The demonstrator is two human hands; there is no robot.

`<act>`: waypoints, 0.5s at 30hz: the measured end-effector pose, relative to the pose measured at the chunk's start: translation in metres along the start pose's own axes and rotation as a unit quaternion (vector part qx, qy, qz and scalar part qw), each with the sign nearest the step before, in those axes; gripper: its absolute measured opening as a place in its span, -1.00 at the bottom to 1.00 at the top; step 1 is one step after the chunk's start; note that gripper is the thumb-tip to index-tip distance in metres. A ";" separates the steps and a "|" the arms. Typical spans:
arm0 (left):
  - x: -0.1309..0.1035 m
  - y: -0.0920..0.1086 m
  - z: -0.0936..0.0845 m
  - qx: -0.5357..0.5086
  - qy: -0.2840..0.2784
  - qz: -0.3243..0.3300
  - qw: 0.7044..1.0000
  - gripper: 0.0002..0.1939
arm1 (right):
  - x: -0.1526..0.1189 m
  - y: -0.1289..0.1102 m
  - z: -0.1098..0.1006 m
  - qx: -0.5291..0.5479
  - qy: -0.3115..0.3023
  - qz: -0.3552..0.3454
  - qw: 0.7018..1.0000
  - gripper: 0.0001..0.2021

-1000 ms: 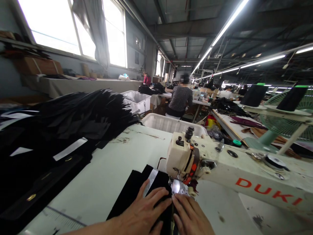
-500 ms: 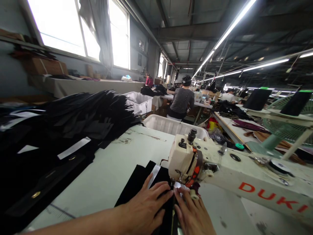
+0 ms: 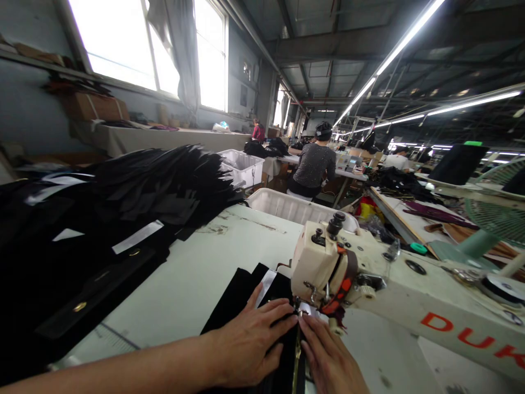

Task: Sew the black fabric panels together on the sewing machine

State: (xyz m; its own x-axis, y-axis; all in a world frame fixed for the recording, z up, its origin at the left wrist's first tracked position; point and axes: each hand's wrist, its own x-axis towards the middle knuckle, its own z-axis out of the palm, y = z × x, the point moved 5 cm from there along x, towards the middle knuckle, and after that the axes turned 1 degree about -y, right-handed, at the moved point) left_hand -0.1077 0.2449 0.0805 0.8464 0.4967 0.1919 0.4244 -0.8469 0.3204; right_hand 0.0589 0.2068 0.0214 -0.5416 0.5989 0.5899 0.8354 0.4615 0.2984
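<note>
Black fabric (image 3: 225, 306) lies on the pale sewing table, its far end reaching the sewing machine (image 3: 324, 268) at the needle. My left hand (image 3: 248, 342) rests on it with fingers stretched out, fingertips just left of the presser foot. A white strip (image 3: 267, 284) on the fabric shows beyond my left index finger. On the other side my right hand (image 3: 328, 350) lies with extended fingers by the presser foot, along the fabric's right edge. A gold metal zipper (image 3: 297, 358) runs between both hands toward the needle. The fabric under my palms is hidden.
A heap of black fabric pieces (image 3: 135, 191) covers the table's left side. White plastic bins (image 3: 303, 208) stand beyond the far edge. A co-worker (image 3: 314, 167) sits farther back. Thread cones (image 3: 459, 164) and a green fan (image 3: 488, 219) are at the right.
The view has turned slightly left, so things appear shifted right. Both hands stay on the fabric by the needle; more of the zipper shows between them.
</note>
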 end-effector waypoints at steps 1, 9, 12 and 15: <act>0.001 -0.001 0.001 0.002 0.006 0.002 1.000 -0.36 | 0.001 0.001 0.000 0.002 0.002 0.006 1.000 -0.62; -0.003 0.007 0.002 0.025 -0.073 -0.039 0.996 -0.50 | 0.006 -0.002 -0.021 0.084 -0.034 0.095 0.991 -0.60; -0.033 0.032 0.007 0.013 -0.080 -0.025 0.996 -0.29 | -0.016 -0.018 -0.044 0.117 -0.040 0.149 0.981 -0.49; -0.068 0.056 0.018 -0.005 -0.061 0.009 0.998 -0.08 | -0.043 -0.055 -0.067 0.118 -0.029 0.089 0.989 -0.37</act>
State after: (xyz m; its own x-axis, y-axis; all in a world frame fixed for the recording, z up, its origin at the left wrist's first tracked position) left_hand -0.1355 0.1602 0.0691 0.8866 0.4547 0.0842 0.4065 -0.8532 0.3269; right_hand 0.0427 0.1113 0.0302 -0.3978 0.7180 0.5712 0.8766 0.4811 0.0057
